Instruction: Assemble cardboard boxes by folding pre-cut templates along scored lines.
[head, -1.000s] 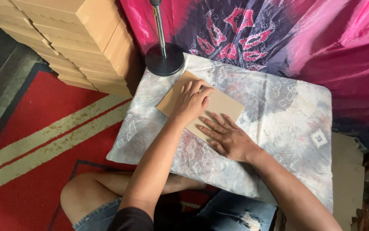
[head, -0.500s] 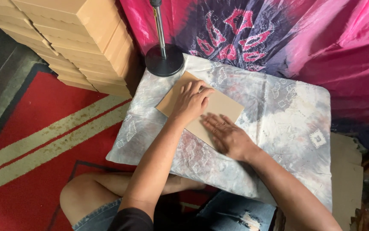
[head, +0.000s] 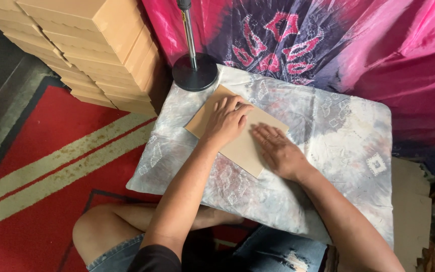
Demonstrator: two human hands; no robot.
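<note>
Flat on the cloth-covered bench [head: 338, 131]: tan cardboard sheet [head: 240, 146], near the black lamp base [head: 195, 72]. Left hand [head: 226, 122] and right hand [head: 278, 150] both open, palms pressed onto the sheet. Stacked cardboard boxes [head: 101, 50] just beside the bench.

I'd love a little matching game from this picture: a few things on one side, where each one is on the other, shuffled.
Things:
1. left hand
2. right hand
3. stand base
4. stacked boxes

Places:
A. on the floor beside the table, upper left of the view
B. flat on the card's right edge
C. on the cloth's far corner
D. flat on the middle of the card

Pairs: 1-D, 2-B, 3-C, 4-A
</note>
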